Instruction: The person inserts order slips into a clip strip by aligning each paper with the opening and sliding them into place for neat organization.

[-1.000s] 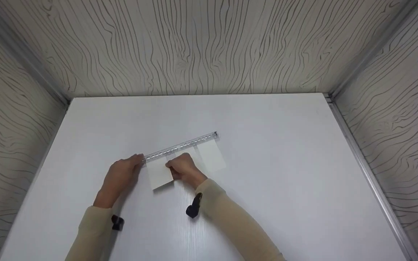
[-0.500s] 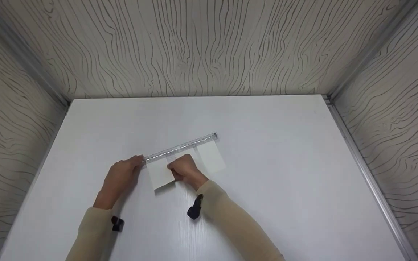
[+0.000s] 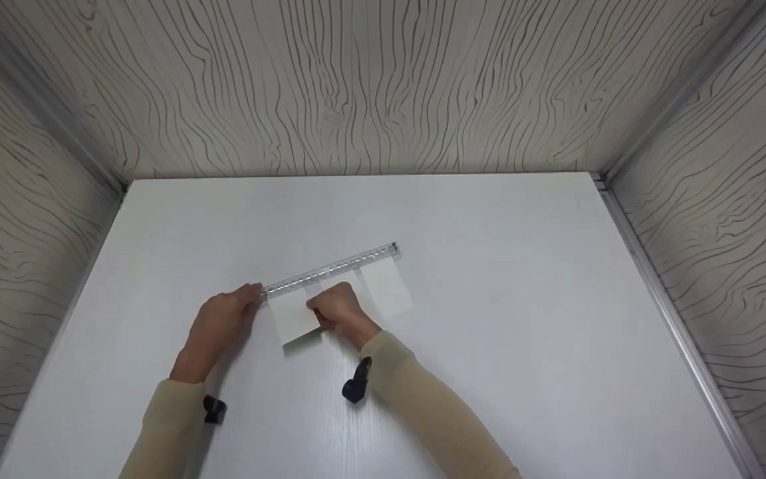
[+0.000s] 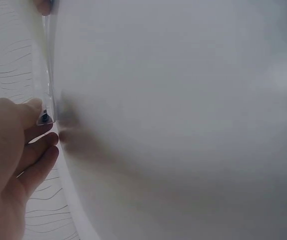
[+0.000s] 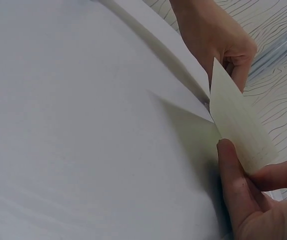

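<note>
A long clear plastic strip (image 3: pixel 330 269) lies slanted on the white table, rising toward the right. Several cream paper squares hang from its near side, the rightmost paper square (image 3: pixel 388 287) fully in sight. My left hand (image 3: pixel 227 322) pinches the strip's left end; in the left wrist view thumb and fingertips meet at its dark-marked corner (image 4: pixel 45 118). My right hand (image 3: pixel 342 311) pinches the right edge of the left paper square (image 3: pixel 292 318) between thumb and fingers, its lower edge lifted above the table. The right hand partly covers the middle square (image 3: pixel 350 283).
The white table (image 3: pixel 522 299) spreads around the strip. Wood-patterned panels (image 3: pixel 383 86) rise at the back and both sides, with metal rails along the corners. A black wrist camera (image 3: pixel 356 382) sits below my right wrist.
The left paper square's near edge is lifted slightly higher than half a second ago. Both hands keep their holds and stay almost in place.
</note>
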A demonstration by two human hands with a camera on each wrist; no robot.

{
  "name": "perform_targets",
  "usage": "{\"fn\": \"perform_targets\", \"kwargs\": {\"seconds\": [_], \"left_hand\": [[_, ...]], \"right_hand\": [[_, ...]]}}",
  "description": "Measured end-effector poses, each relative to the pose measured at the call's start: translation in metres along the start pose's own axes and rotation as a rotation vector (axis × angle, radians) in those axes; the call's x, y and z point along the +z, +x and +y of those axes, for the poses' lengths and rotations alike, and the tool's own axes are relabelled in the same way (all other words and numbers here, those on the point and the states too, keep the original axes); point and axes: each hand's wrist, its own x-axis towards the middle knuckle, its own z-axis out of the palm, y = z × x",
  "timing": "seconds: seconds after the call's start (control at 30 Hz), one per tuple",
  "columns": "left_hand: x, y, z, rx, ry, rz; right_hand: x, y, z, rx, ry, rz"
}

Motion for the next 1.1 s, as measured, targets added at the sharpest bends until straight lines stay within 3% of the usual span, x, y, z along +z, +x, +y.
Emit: {"fn": "perform_targets", "kwargs": {"seconds": [0.3,0.6,0.8,0.93,1.03,1.1], "left_hand": [[-0.002,-0.001,0.0,0.019,0.008,0.009],[-0.002,-0.001,0.003,-0.053,-0.003,-0.051],[-0.003,0.001,0.004,-0.074,-0.003,-0.072],[-0.002,0.004,0.005,-0.079,-0.005,-0.085],[-0.002,0.005,0.005,-0.053,0.005,-0.077],[-0.002,0.006,0.004,-0.013,0.032,-0.057]], "right_hand": [[-0.004,0.001,0.001,-0.008,0.031,0.003],[-0.005,0.002,0.002,0.013,0.034,-0.062],[-0.008,-0.001,-0.001,-0.006,-0.072,-0.031],[-0.013,-0.005,-0.005,-0.055,-0.242,0.012],[-0.017,-0.007,-0.007,-0.077,-0.317,0.035],[-0.019,-0.008,-0.007,-0.057,-0.274,0.01]]}}
